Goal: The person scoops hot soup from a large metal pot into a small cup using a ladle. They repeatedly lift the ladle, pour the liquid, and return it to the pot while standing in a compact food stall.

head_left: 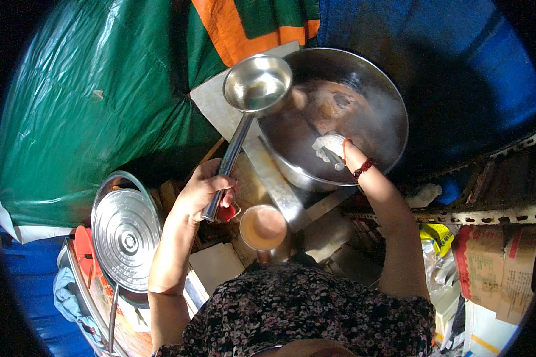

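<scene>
My left hand (210, 189) grips the long tubular handle of a stainless steel ladle (257, 89). Its round bowl is tilted, near the left rim of a large steel stockpot (290, 172). Steaming brown liquid (290, 143) fills part of the pot, with a darker lump or swirl near the far side. Over the liquid, my right hand (330, 145), covered by a white glove or cloth, is closed around a metal handle (338, 165); the tool's far end is hidden in the steam and liquid. Below the ladle's handle, close to my body, is a round vessel (263, 227) of light brown liquid.
A ridged metal lid (127, 241) leans in a basin at left, beside a red plastic item (85, 250) and a blue cloth (67, 294). Green tarpaulin (107, 120) and blue sheeting (509, 76) hang around. At right are a slotted metal rail (487, 216) and a cardboard box (496, 267).
</scene>
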`<state>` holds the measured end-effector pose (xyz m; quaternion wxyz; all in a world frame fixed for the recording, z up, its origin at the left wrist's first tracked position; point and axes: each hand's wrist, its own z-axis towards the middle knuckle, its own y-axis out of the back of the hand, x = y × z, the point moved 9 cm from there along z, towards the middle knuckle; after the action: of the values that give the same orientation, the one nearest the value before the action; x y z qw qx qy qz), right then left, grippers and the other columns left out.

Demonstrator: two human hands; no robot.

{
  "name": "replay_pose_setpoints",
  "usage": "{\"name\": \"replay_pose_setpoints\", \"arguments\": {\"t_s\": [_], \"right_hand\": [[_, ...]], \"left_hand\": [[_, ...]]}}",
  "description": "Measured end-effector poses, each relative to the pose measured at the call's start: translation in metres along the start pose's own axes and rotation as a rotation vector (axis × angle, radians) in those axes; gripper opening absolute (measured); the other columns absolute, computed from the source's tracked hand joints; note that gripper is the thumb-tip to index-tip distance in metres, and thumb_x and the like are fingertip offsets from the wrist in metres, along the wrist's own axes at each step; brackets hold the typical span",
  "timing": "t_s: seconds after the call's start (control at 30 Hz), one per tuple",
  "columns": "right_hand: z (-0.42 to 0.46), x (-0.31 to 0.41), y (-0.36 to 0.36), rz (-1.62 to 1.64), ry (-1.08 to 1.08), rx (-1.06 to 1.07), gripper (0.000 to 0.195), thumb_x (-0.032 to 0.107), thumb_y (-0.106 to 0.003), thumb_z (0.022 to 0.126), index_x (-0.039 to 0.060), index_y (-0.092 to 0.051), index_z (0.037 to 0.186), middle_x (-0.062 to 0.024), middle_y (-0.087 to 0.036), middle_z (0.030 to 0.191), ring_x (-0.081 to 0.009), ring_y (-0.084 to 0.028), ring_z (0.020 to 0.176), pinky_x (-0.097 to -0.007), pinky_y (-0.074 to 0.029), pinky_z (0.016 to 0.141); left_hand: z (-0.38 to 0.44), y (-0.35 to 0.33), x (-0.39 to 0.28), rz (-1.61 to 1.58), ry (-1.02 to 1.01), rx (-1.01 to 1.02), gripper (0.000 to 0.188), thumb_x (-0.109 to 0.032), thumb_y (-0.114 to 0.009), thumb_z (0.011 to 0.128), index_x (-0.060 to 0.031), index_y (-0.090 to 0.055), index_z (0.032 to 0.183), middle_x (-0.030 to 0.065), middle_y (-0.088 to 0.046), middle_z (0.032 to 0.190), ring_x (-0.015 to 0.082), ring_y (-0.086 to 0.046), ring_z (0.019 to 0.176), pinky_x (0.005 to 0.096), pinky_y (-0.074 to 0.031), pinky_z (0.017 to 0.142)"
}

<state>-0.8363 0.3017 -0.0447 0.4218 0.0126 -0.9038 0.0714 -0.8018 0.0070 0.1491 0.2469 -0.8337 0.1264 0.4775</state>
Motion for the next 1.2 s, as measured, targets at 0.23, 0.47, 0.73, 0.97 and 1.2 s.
{"name": "replay_pose_setpoints", "arguments": {"t_s": [0.23,0.47,0.73,0.97,1.2], "right_hand": [[-0.053,-0.008,-0.004,0.138,-0.011,0.156,0.017,0.018,-0.063,0.084,0.0016,-0.062,0.081,-0.0067,-0.061,0.065,-0.0138,-0.055,0.048,-0.0248,-0.043,0.041],[-0.141,0.002,-0.004,0.155,0.404,0.226,0.031,0.016,-0.043,0.094,-0.0096,-0.056,0.107,-0.0113,-0.063,0.084,-0.0121,-0.058,0.063,-0.0204,-0.048,0.052],[-0.242,0.034,-0.006,0.189,0.045,-0.017,0.014,0.012,-0.061,0.083,-0.0025,-0.059,0.083,-0.0045,-0.059,0.066,-0.0081,-0.055,0.048,-0.0183,-0.044,0.04],[-0.295,0.041,0.036,0.146,0.056,-0.368,0.011,0.012,-0.063,0.08,0.0019,-0.061,0.079,-0.0051,-0.061,0.063,-0.0098,-0.057,0.045,-0.0194,-0.044,0.038],[-0.323,0.047,0.034,0.058,0.119,-0.397,0.011,0.012,-0.064,0.08,0.0026,-0.059,0.078,-0.0048,-0.059,0.063,-0.0102,-0.055,0.044,-0.0221,-0.043,0.039]], "left_hand": [[0.001,0.005,0.004,-0.029,-0.025,0.025,0.034,-0.001,-0.06,0.075,0.0069,-0.046,0.104,0.0153,-0.056,0.07,0.0173,-0.056,0.047,0.0238,-0.042,0.04],[0.01,0.004,0.002,0.057,-0.01,0.058,0.031,-0.001,-0.06,0.074,0.006,-0.047,0.101,0.0131,-0.055,0.066,0.0161,-0.054,0.046,0.0241,-0.043,0.042],[0.052,-0.023,0.016,0.217,0.009,0.064,0.016,0.0,-0.055,0.079,0.0071,-0.047,0.091,0.0131,-0.055,0.064,0.0174,-0.055,0.048,0.027,-0.045,0.043],[0.102,-0.055,0.059,0.343,0.062,0.038,0.006,0.0,-0.051,0.083,0.0059,-0.049,0.083,0.0127,-0.055,0.061,0.0198,-0.056,0.047,0.03,-0.044,0.038],[0.133,-0.105,0.109,0.194,0.267,0.227,0.009,-0.003,-0.051,0.083,-0.0017,-0.053,0.073,0.0113,-0.054,0.059,0.0186,-0.053,0.044,0.0293,-0.044,0.036]]}}
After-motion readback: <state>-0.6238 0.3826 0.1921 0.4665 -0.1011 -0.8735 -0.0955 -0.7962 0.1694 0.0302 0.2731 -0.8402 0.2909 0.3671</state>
